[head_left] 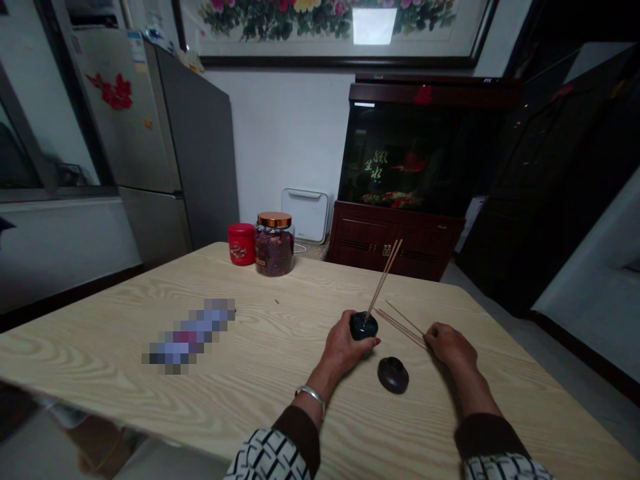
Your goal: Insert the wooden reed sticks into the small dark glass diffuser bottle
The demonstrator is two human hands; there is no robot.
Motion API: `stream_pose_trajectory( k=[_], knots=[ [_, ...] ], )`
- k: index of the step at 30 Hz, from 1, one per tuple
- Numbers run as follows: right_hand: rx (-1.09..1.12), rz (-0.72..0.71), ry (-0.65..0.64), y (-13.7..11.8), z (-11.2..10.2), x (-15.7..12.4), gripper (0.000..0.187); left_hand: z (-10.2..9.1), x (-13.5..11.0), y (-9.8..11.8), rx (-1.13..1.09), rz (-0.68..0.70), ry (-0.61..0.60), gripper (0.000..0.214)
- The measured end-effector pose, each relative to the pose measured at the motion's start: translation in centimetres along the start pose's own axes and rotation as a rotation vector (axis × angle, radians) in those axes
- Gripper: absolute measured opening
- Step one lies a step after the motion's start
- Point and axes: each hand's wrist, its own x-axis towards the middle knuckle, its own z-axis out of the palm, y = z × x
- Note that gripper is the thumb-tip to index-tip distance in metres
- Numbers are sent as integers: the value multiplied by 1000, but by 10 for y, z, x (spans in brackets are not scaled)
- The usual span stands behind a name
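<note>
My left hand is wrapped round a small dark round holder on the wooden table. Two or three thin incense sticks stand tilted in that holder. To its right, my right hand pinches the near ends of several loose sticks that lie flat on the table. A second dark round holder sits between my two hands, nearer to me, with nothing in it.
At the table's far edge stand a red tin and a glass jar with a copper lid. A blurred-out object lies to the left. Behind are a fridge and a fish tank on a cabinet.
</note>
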Motion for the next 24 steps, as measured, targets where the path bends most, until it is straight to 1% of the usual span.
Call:
stream_pose_trajectory(
  k=[5, 7, 8, 10, 11, 12, 13, 14, 16, 17, 18, 19, 21, 22, 24],
  knots=[
    [-14, -43, 22, -5, 1, -1, 23, 1, 0, 0, -15, 6, -4, 61],
    [31, -53, 79, -8, -4, -2, 24, 0, 0, 1, -25, 3, -8, 61],
    [80, -47, 141, -10, -7, -3, 24, 0, 0, 2, -25, 0, -10, 61],
    [277, -27, 327, -16, -16, -3, 25, -1, -1, 3, -15, -7, -18, 60],
    [443, -22, 425, -19, -20, -4, 26, -1, -1, 4, -7, -9, -19, 60],
    [653, -17, 506, -23, -25, -4, 27, -1, -1, 4, 1, -11, -19, 60],
    [894, -15, 551, -28, -29, -5, 28, -1, -1, 3, 7, -10, -18, 61],
    [1139, -16, 550, -33, -32, -6, 30, -1, 0, 3, 11, -10, -17, 61],
    [1545, -10, 448, -44, -38, -11, 35, 0, 0, 1, 9, -12, -19, 63],
    [1677, -12, 380, -50, -40, -14, 37, 0, 0, 1, 8, -14, -21, 63],
    [1763, -25, 319, -56, -42, -18, 38, 0, 0, 1, 9, -16, -21, 63],
    [1815, -43, 270, -62, -43, -21, 39, 0, 0, 1, 12, -18, -19, 63],
    [1852, -93, 216, -75, -43, -29, 38, 0, 0, 2, 23, -18, -14, 63],
    [1849, -128, 208, -82, -43, -32, 36, 0, 1, 2, 29, -18, -12, 62],
    [1815, -199, 231, -95, -42, -38, 32, -1, 1, 3, 36, -18, -11, 62]
  ],
)
